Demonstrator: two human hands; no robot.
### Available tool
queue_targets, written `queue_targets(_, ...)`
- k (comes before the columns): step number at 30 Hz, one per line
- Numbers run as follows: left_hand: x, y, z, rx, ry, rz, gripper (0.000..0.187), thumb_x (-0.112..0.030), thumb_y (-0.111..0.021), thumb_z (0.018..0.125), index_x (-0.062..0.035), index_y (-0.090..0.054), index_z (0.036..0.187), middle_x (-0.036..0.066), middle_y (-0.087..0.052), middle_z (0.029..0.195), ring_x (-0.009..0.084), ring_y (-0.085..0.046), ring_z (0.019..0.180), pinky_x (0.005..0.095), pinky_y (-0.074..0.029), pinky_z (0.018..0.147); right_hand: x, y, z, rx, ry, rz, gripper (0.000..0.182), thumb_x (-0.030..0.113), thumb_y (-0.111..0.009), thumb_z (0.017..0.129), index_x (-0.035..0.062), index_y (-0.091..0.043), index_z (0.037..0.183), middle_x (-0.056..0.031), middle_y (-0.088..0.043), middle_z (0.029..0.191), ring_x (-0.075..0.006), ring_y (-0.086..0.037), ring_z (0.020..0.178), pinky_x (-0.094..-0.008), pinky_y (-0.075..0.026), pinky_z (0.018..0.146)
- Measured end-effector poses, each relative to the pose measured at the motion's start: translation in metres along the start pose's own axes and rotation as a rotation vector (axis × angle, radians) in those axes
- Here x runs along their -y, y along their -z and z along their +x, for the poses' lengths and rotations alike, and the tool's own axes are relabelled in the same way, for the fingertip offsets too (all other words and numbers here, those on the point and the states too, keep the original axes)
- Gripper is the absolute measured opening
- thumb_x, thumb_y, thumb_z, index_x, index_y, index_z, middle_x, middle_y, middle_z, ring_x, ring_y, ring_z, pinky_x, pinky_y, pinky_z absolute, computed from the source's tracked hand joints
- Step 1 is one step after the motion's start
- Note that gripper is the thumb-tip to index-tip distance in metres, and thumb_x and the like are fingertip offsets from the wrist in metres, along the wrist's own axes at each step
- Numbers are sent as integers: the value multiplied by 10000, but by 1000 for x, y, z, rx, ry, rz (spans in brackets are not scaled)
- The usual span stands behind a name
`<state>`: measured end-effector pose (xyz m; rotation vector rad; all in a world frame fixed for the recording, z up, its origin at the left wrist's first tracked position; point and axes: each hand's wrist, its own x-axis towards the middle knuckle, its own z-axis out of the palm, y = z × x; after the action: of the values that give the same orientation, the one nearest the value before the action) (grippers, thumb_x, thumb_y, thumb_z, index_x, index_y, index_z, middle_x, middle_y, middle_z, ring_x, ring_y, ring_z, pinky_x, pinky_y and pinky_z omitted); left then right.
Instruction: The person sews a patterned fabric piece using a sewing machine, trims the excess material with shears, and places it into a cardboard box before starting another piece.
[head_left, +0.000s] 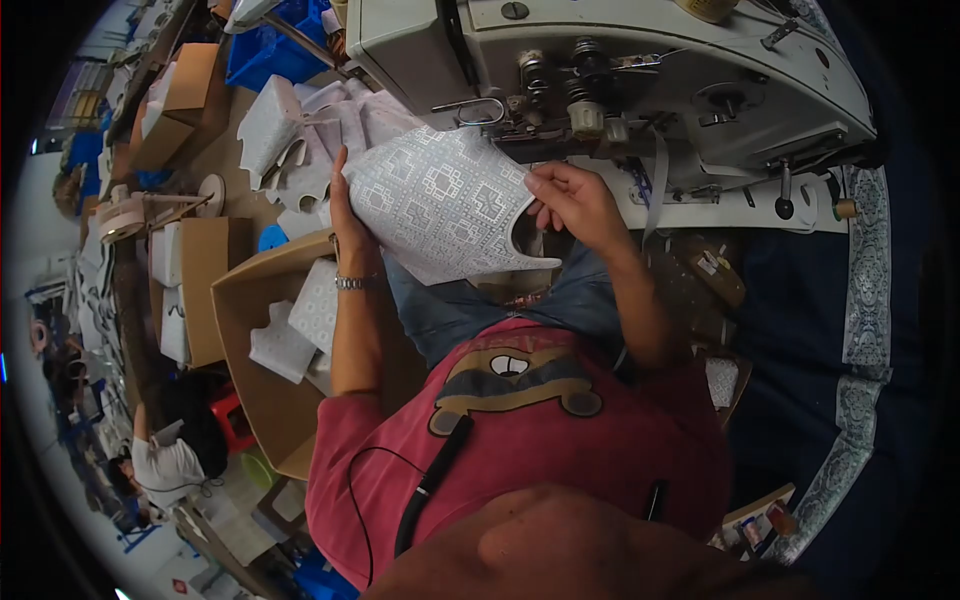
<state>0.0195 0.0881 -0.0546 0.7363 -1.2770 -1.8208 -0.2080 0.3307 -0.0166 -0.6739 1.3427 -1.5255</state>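
A white and grey patterned fabric piece (430,195) with a curved cut-out on its right side is held above the lap, in front of the sewing machine (620,60). Its left edge rests against my left hand (350,210), whose fingers run up along the edge, partly behind the piece. My right hand (580,205) pinches the right edge just above the cut-out, thumb on top and the other fingers curled. Behind the piece, the machine's needle area is mostly hidden.
Pale cut pieces (300,150) lie heaped left of the machine. A cardboard box (240,350) with more patterned pieces stands by my left arm. A blue crate (275,45) sits at the back. Another person (165,470) works at far left. A patterned strip (865,270) hangs at right.
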Motion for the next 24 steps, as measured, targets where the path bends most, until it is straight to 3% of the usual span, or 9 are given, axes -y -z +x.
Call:
queue_targets(7,-38,-11,31,87,209,70,737,-554,-451,1000,-54,-342,1530,206,-552,1367,305,-583,1220,415,-485,1024,-9,-21,11,-184,260,-247,234,218,-703,944,-13,-722,972,4,-624,665,-51,-536,615,-242,-426,566)
queue_targets(11,-45,-10,60,122,243,109,720,-552,-477,993,-40,-399,1494,194,-574,1332,287,-585,1219,407,-490,1016,-8,-27,13,-201,264,-242,262,250,-688,954,-9,-723,965,-12,-635,673,-56,-531,609,-249,-434,576)
queue_targets(13,-46,-6,76,98,299,194,684,-532,-502,991,-30,-448,1451,161,-611,1280,266,-604,1194,402,-498,1004,-7,-25,13,-203,108,-412,290,291,-658,972,10,-730,964,-32,-655,698,-64,-549,625,-249,-444,594)
queue_targets(17,-37,3,105,194,343,178,650,-516,-513,992,-20,-487,1411,134,-635,1266,242,-632,1152,381,-522,970,-4,-26,13,-173,67,-392,312,317,-635,982,22,-734,965,-48,-675,718,-71,-566,625,-253,-449,598)
queue_targets(19,-37,-2,109,200,345,193,745,-560,-565,948,7,-485,1425,168,-642,1236,242,-662,1085,348,-537,939,-6,-27,12,-173,179,-330,296,304,-637,977,24,-734,965,-48,-677,712,-94,-590,628,-272,-471,607)
queue_targets(22,-40,-12,111,178,392,213,717,-547,-584,943,11,-523,1389,166,-654,1212,231,-673,1054,340,-550,907,-8,-14,-1,-213,265,-413,285,290,-637,975,19,-724,984,-58,-691,706,-130,-639,647,-293,-498,637)
queue_targets(23,-38,-10,114,177,396,203,717,-547,-584,943,11,-523,1389,166,-654,1212,231,-673,1054,340,-550,907,-11,-6,-8,-211,260,-422,285,290,-637,975,19,-724,984,-58,-691,706,-130,-639,647,-293,-498,637)
queue_targets(24,-35,-7,119,192,403,195,705,-540,-593,942,11,-533,1377,162,-656,1210,229,-677,1045,337,-555,895,-15,5,-16,-273,118,-408,259,274,-642,967,32,-720,1017,-84,-704,799,-176,-664,723,-317,-513,686)
